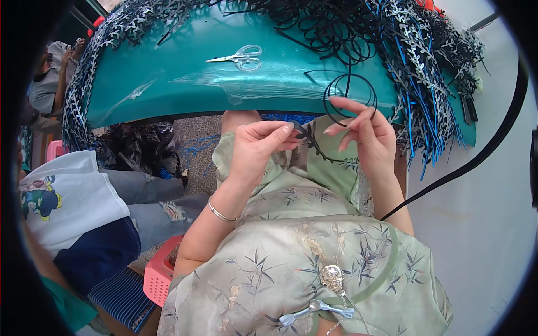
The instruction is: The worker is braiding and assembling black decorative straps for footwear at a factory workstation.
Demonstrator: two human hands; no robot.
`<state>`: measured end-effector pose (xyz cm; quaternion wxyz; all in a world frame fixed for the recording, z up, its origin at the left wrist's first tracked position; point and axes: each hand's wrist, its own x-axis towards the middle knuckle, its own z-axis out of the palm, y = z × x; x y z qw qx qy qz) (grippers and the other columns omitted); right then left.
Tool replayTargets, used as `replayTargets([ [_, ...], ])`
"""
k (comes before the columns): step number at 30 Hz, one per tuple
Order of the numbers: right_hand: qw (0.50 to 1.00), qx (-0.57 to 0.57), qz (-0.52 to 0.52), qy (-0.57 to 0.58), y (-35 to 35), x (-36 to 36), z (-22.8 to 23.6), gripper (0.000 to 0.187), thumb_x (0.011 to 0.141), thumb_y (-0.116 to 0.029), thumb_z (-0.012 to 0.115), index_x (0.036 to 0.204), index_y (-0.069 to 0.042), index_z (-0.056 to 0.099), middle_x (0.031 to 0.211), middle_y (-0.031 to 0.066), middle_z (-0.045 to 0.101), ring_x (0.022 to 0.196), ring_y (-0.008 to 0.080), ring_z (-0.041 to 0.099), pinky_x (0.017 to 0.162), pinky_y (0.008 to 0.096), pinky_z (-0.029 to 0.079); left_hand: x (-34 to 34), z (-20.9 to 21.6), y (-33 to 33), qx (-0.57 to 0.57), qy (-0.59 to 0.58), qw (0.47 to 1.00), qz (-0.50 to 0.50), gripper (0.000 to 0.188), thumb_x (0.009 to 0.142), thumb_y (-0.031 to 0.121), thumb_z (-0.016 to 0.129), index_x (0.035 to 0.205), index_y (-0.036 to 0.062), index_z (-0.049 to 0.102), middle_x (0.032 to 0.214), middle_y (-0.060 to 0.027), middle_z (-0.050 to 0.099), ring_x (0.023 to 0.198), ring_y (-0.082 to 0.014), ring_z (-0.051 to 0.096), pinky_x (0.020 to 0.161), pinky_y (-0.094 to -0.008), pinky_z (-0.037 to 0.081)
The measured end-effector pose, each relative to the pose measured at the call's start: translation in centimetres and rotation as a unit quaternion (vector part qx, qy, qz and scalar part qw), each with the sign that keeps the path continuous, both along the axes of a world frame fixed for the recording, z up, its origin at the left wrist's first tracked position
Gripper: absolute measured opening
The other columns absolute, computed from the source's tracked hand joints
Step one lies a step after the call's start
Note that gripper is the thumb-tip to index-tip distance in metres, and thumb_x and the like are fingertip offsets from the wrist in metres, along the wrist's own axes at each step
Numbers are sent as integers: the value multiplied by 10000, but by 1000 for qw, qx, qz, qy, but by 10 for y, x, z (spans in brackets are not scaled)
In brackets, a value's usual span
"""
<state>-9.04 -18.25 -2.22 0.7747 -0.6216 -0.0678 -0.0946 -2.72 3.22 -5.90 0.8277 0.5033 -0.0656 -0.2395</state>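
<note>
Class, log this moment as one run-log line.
left hand: pinching dark leafy strip; right hand: at looped black cord; clear-handled scissors: lying on green table

Green tabletop (151, 70) with scissors (238, 57) and trimmings
Wrinkled clear film (246, 87) lies nearer the front edge; black cord (328, 28) tangles at the far side, leafy silver garlands (414, 67) drape both ends.

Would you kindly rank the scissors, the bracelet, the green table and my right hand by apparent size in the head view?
1. Green table
2. Right hand
3. Scissors
4. Bracelet
</note>
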Motion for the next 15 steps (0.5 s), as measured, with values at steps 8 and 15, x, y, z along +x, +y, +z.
replayTargets([
  [8,981,177,28,-67,-1,5,-3,187,971,-262,536,1011,-79,524,1211,237,591,1047,271,614,761,318,516,1,1,-1,4,9,1000,-8,151,892,63,635,976,-52,685,904,-174,698,812,-238,701,741,-338,597],
  [15,937,331,36,-107,-11,13,2,320,919,-424,557,867,-109,540,1189,152,618,784,169,552,543,251,456,1,-4,-2,-10,8,1000,-17,144,889,56,636,974,-48,686,903,-173,698,823,-246,702,753,-353,599],
])
